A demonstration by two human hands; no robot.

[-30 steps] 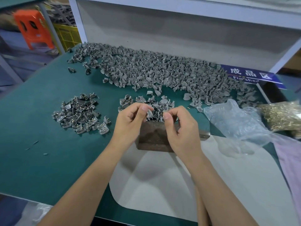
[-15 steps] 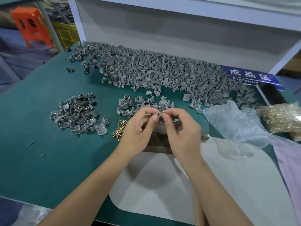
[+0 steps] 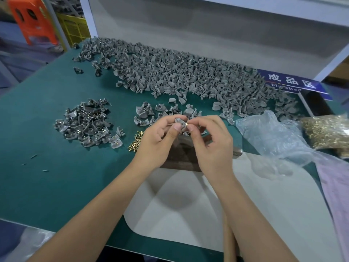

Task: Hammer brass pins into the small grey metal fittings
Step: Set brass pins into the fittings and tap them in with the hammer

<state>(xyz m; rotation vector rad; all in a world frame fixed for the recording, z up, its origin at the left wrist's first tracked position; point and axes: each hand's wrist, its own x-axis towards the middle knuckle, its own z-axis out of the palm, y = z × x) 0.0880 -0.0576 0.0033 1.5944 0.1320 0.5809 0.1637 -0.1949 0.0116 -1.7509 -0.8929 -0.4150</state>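
Note:
My left hand (image 3: pixel 157 140) pinches a small grey fitting (image 3: pixel 179 122) between thumb and fingers, held above the dark metal block (image 3: pixel 181 157). My right hand (image 3: pixel 211 146) pinches a brass pin (image 3: pixel 187 124) against the fitting's side. A small heap of loose brass pins (image 3: pixel 135 142) lies on the green mat just left of my left hand. Fittings with pins in them form a pile (image 3: pixel 88 123) at the left. A small cluster of plain fittings (image 3: pixel 151 114) sits behind my hands. The hammer's wooden handle (image 3: pixel 229 241) shows under my right forearm.
A long heap of grey fittings (image 3: pixel 188 72) covers the back of the green table (image 3: pixel 47 186). A clear plastic bag (image 3: pixel 273 138) and a bag of brass pins (image 3: pixel 326 131) lie at the right. A white sheet (image 3: pixel 255 214) lies in front, a blue sign (image 3: pixel 290 84) at the back right.
Both hands have risen from the block and drawn together. The fitting and the pin now meet between the fingertips. The loose pins left of my left hand came into view.

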